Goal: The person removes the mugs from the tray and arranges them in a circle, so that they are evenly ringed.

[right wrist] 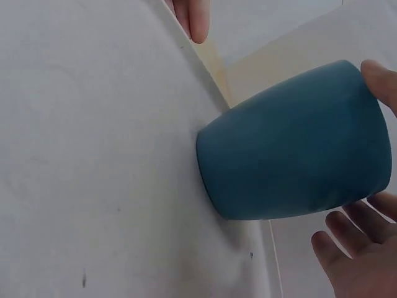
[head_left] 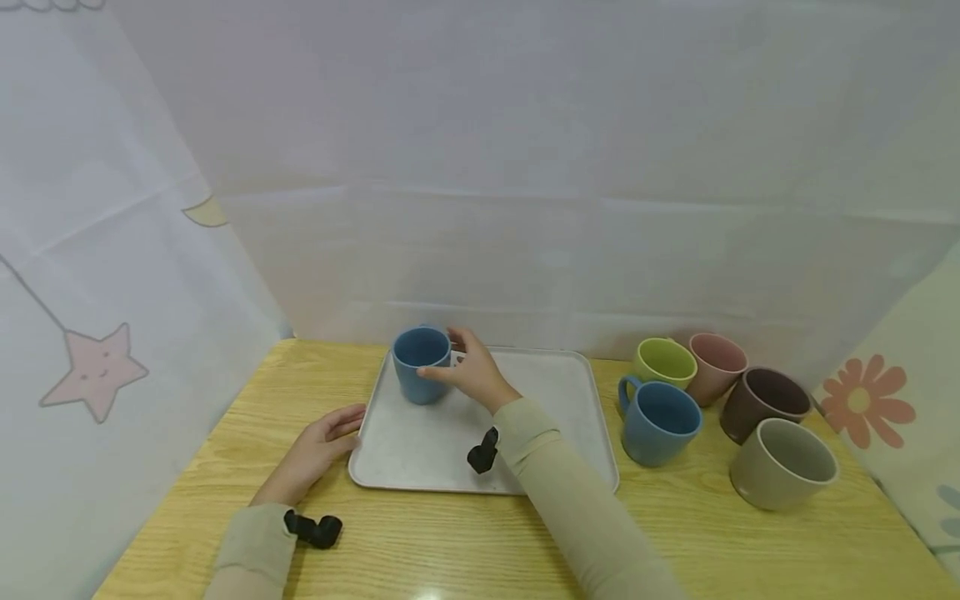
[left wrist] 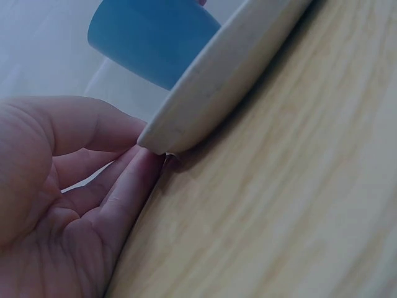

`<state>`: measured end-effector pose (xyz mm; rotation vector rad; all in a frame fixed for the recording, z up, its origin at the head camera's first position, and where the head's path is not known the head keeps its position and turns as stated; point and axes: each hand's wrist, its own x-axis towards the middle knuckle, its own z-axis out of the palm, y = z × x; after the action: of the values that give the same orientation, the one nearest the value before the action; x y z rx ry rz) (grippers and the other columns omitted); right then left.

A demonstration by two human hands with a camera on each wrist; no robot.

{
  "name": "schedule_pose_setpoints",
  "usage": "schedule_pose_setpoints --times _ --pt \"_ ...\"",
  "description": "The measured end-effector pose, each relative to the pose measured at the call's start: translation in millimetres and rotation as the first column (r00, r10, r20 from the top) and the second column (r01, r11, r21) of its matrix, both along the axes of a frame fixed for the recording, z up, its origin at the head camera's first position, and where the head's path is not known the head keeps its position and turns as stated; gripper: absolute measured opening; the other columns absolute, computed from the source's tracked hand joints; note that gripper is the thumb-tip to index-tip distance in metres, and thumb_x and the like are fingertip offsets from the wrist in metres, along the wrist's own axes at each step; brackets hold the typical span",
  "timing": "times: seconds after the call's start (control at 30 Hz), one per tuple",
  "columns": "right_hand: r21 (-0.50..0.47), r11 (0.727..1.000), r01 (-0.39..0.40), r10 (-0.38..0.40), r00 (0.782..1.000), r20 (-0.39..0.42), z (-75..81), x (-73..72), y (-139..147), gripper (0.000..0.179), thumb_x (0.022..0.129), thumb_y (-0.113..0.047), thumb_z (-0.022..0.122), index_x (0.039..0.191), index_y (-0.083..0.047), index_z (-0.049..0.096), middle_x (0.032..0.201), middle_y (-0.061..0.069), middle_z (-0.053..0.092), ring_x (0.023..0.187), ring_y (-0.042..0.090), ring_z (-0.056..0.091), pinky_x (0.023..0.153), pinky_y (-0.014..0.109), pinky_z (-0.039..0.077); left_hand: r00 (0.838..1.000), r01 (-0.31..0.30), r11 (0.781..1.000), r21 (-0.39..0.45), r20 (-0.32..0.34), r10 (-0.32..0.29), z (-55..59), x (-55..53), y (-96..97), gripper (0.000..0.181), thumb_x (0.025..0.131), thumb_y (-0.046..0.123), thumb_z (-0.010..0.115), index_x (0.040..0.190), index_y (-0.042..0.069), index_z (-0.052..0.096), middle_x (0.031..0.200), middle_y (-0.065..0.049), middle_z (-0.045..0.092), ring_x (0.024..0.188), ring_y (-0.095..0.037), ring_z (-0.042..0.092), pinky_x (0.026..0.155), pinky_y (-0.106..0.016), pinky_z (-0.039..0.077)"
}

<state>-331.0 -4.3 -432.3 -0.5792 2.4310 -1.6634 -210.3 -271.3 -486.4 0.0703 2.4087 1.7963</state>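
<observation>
A blue mug (head_left: 420,379) stands upright on the left back part of a pale grey tray (head_left: 480,467). My right hand (head_left: 476,371) holds it by the upper part, thumb on the near side and fingers on the far side. In the right wrist view the thumb touches the mug (right wrist: 291,149) near its rim, while some fingertips of the right hand (right wrist: 366,254) look apart from its wall. My left hand (head_left: 318,450) lies beside the tray's left edge. Its fingertips touch the edge of the tray (left wrist: 205,93) in the left wrist view, fingers mostly straight.
Right of the tray stand a second blue mug (head_left: 656,433), a green mug (head_left: 665,362), a pink mug (head_left: 716,367), a dark brown mug (head_left: 757,408) and a beige mug (head_left: 780,471). They sit on a wooden table (head_left: 420,542). A white cloth (head_left: 480,208) hangs behind.
</observation>
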Motion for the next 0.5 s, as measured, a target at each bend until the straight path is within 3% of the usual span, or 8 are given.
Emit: schedule_pose_setpoints --times 0.2,0.5 --pt "-0.006 1.000 -0.013 0.013 1.000 -0.009 -1.2 -1.1 -5.8 0.103 0.078 -0.038 0.089 0.159 -0.009 0.032 0.151 0.008 0.048 0.138 0.027 0.046 0.111 0.045 0.041 1.000 -0.001 1.000 -0.002 -0.002 0.001 -1.2 -1.0 0.4 0.059 0.104 0.011 0.056 0.157 -0.001 0.032 0.154 -0.025 0.041 0.144 -0.037 0.038 0.096 -0.012 0.042" --pt "-0.007 1.000 -0.004 0.004 0.999 -0.045 -3.2 -3.6 -6.7 0.102 0.076 -0.038 0.091 0.156 -0.007 0.037 0.147 0.006 0.052 0.132 0.026 0.053 0.106 0.039 0.047 1.000 0.002 1.000 0.001 0.004 -0.002 -0.6 -0.2 -0.5 0.059 0.104 0.011 0.056 0.157 0.000 0.032 0.155 -0.025 0.041 0.144 -0.037 0.038 0.097 -0.014 0.043"
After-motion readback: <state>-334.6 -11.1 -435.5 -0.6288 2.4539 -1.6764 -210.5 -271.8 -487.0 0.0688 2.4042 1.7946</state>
